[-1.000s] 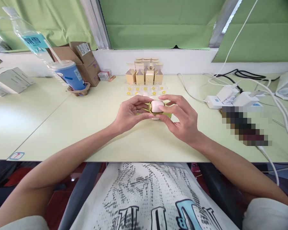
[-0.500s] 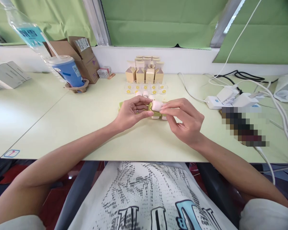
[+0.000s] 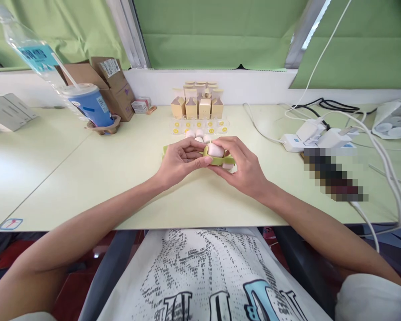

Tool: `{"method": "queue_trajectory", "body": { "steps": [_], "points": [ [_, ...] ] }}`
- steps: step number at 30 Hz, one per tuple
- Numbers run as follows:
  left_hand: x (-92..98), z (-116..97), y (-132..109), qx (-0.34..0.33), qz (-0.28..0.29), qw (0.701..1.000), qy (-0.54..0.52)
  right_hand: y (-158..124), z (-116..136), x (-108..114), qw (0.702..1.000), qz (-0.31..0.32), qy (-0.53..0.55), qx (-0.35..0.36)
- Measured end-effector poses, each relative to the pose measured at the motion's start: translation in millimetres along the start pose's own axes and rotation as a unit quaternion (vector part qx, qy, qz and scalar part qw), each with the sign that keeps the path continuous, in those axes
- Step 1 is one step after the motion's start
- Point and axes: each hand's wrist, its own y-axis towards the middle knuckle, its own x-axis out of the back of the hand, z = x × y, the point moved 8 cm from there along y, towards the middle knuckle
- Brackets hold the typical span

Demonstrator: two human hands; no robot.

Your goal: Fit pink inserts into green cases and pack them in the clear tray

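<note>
1. At the middle of the desk (image 3: 87, 178), just short of its far half, I see both hands meeting over one small job: a pale pink rounded piece (image 3: 215, 150) sitting on a yellow-green holder (image 3: 220, 159).
2. My left hand (image 3: 178, 161) comes in from the left, thumb and fingers closed on the holder's left end, pinning it low over the desk.
3. My right hand (image 3: 245, 167) comes in from the right, curled round the pink piece, forefinger arched over its top and thumb under the holder's near edge; it is clamped on the piece rather than spread.
4. Relation that matters: the holder's long axis runs left to right, so each hand has one end, and the pink piece lies at the holder's right part, tucked under the right fingertips and only beside the left ones. I judge the right hand the nearer.
5. Just beyond the hands lie more pink pieces (image 3: 198, 133) and a clear strip of yellow-dotted cells (image 3: 200, 125), then a cluster of small tan boxes (image 3: 197, 104).
6. Well off to the right sit a white power strip (image 3: 297, 141) and its cables.
</note>
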Motion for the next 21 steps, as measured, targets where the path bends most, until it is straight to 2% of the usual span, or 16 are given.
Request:
{"method": "queue_trajectory", "body": {
  "steps": [6,10,13,15,17,19,21],
  "points": [
    [4.4,-0.4,-1.2,-0.028,0.001,0.998,0.052,-2.5,-9.7,-5.2,0.999,0.035,-0.005,-0.031],
    [3.8,-7.6,-0.6,-0.067,0.004,0.993,0.095,-5.2,-10.3,-5.7,0.999,0.019,0.013,-0.048],
    [7.9,-18.1,3.7,-0.08,0.001,0.982,0.17,-5.1,-13.7,-5.3,0.991,0.012,0.082,-0.107],
    [18.2,-22.6,9.3,-0.072,-0.017,0.966,0.249,-5.4,-25.1,-5.5,0.964,0.006,0.181,-0.196],
    [32.1,-24.6,15.5,-0.073,-0.041,0.932,0.353,-6.0,-39.2,-4.8,0.914,-0.013,0.291,-0.281],
    [41.6,-23.0,20.6,-0.092,-0.044,0.884,0.456,-4.3,-51.6,-0.8,0.869,-0.041,0.367,-0.33],
    [42.4,-15.4,23.3,-0.112,-0.011,0.846,0.521,-1.5,-61.8,5.0,0.844,-0.062,0.402,-0.351]
  ]
}}
